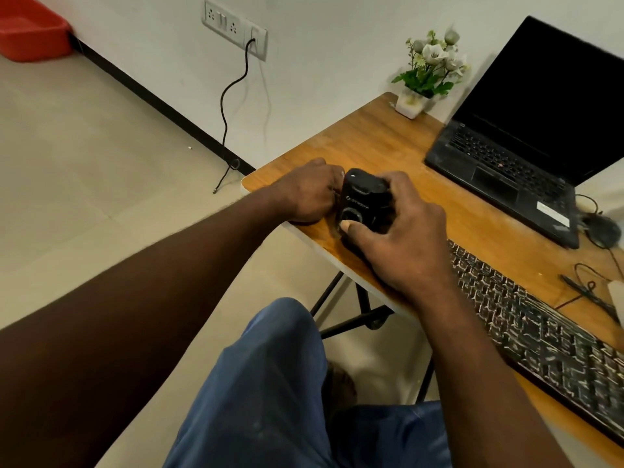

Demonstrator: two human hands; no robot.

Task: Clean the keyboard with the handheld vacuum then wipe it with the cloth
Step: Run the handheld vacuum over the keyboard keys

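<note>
Seen from the head camera, both bare forearms reach forward to the near left corner of the table. The right hand grips the black vacuum, which stands on the table. Its fingers curl over the vacuum's top and far side, and its thumb tip lies on the front beside a round ring. The left hand sits just left of the vacuum, wrist low at the table edge and knuckles up. Its fingers are folded in toward the vacuum's side and hidden behind the back of the hand, so I cannot tell whether it holds anything. The right palm covers the vacuum's lower right part. The keyboard lies just right of the right wrist along the near table edge, its keys speckled with pale dust, and the forearm covers its near left end. Beyond the right hand stands an open laptop with a dark screen, a blurred mouse to its right. A pale object is cut off at the right border, too little of it showing to tell what it is.
</note>
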